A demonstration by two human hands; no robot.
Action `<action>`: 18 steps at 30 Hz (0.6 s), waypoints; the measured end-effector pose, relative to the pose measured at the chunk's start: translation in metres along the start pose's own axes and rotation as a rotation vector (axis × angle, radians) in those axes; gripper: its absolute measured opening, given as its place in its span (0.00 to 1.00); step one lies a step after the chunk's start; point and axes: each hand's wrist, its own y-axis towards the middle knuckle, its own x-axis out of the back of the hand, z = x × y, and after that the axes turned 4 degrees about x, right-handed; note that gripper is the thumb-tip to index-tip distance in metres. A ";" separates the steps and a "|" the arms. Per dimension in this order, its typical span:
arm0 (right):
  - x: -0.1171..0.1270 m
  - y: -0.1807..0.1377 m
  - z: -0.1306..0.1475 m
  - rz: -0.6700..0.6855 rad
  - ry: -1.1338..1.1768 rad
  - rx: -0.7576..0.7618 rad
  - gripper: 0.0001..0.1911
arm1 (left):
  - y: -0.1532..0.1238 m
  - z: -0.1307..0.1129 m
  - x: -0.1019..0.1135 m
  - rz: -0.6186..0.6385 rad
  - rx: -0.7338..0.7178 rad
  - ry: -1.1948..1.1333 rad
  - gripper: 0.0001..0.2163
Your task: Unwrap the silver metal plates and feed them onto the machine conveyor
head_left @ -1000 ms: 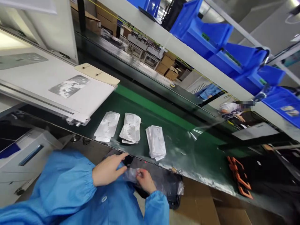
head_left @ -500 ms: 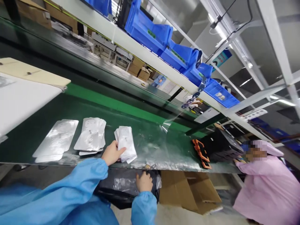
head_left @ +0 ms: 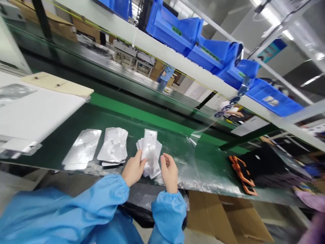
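Note:
A pile of silvery plastic sleeves (head_left: 153,158) lies on the green conveyor belt (head_left: 162,117) in front of me. My left hand (head_left: 133,168) pinches one sleeve (head_left: 149,142) from that pile and lifts its far end up. My right hand (head_left: 169,172) hovers just right of the pile, fingers curled and apart, holding nothing that I can see. Both arms wear blue sleeves. Two more stacks of silvery sleeves, a middle stack (head_left: 114,148) and a left stack (head_left: 82,151), lie to the left on the belt.
A white table (head_left: 38,112) with a cardboard sheet (head_left: 57,84) stands at left. Blue bins (head_left: 203,44) line the shelf above. Orange-and-black frames (head_left: 242,176) lie right on the belt. A black bag (head_left: 142,206) and cardboard box (head_left: 228,217) sit below. A person in pink (head_left: 313,203) is at far right.
My right hand rose from the black bag below the belt to the pile. My left hand now lifts one sleeve off the pile. The camera swung slightly left.

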 end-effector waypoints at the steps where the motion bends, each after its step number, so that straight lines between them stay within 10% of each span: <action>1: -0.006 0.005 -0.001 0.027 0.003 0.010 0.26 | 0.000 -0.001 0.001 0.007 -0.007 0.034 0.11; 11: -0.028 0.023 -0.015 -0.046 -0.284 -0.071 0.24 | -0.011 -0.004 0.009 -0.100 -0.115 0.130 0.08; 18: -0.035 0.040 -0.032 -0.077 0.074 -0.176 0.25 | -0.016 0.003 0.038 0.139 0.135 -0.706 0.14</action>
